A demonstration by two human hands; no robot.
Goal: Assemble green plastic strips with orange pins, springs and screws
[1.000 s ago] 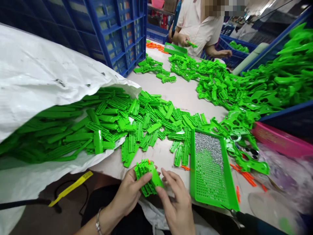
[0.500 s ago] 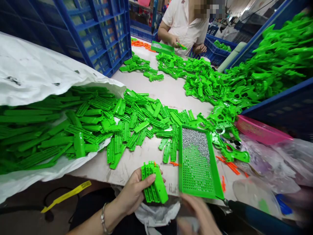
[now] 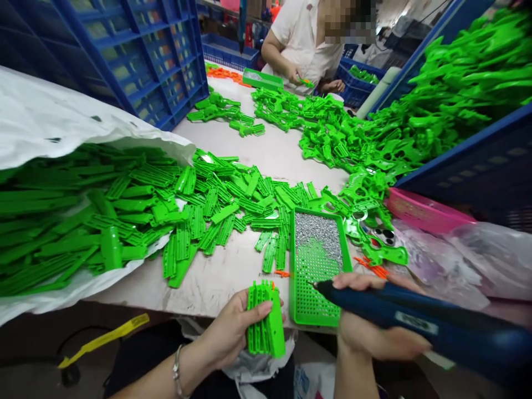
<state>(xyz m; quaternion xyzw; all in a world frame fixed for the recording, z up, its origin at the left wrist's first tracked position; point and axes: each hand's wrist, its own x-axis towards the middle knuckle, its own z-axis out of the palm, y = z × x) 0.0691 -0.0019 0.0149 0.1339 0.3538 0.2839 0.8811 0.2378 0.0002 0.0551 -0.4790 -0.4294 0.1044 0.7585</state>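
Note:
My left hand (image 3: 235, 327) is closed around several long green plastic parts (image 3: 266, 321) stacked side by side, with a bit of orange at their top end. In my right hand (image 3: 369, 327) is a dark blue electric screwdriver (image 3: 399, 310), its tip pointing left over the green tray (image 3: 292, 266). Small silver screws (image 3: 320, 235) fill the far end of that tray, and its near half shows a perforated floor. Just left of the tray lies a small orange piece (image 3: 282, 274).
Loose green strips (image 3: 224, 213) spill from a white sack (image 3: 83, 105) at left. Green toy gun halves (image 3: 332, 133) are heaped toward a blue crate (image 3: 465, 160) at right. Another blue crate (image 3: 166, 66) stands at back left. A pink basket (image 3: 428, 213) and a person (image 3: 297, 39) are beyond.
My right hand has come up from the lower edge and taken hold of the screwdriver, bringing it over the tray. My left hand still grips the green parts. The view has shifted slightly.

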